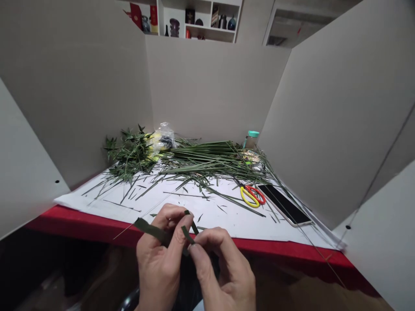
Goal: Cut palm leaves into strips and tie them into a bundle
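Between my hands, in front of the table's near edge, is a dark green strip of leaf [151, 229] with a folded or looped part near the fingertips. My left hand [162, 255] is closed on it, thumb against forefinger, and one flat end sticks out to the left. My right hand [223, 263] pinches a narrow end of the green leaf between thumb and forefinger. The two hands nearly touch. How the strip runs behind the fingers is hidden. Beyond them, scissors [251, 196] with one yellow and one red handle loop lie on the white sheet.
Long green leaves [207, 151] lie heaped across the back, with leafy sprigs [129, 151] and a clear plastic bag [164, 134] on the left. A teal-lidded jar [252, 139] stands behind. A phone [285, 205] lies at right. Grey panels [214, 86] enclose three sides.
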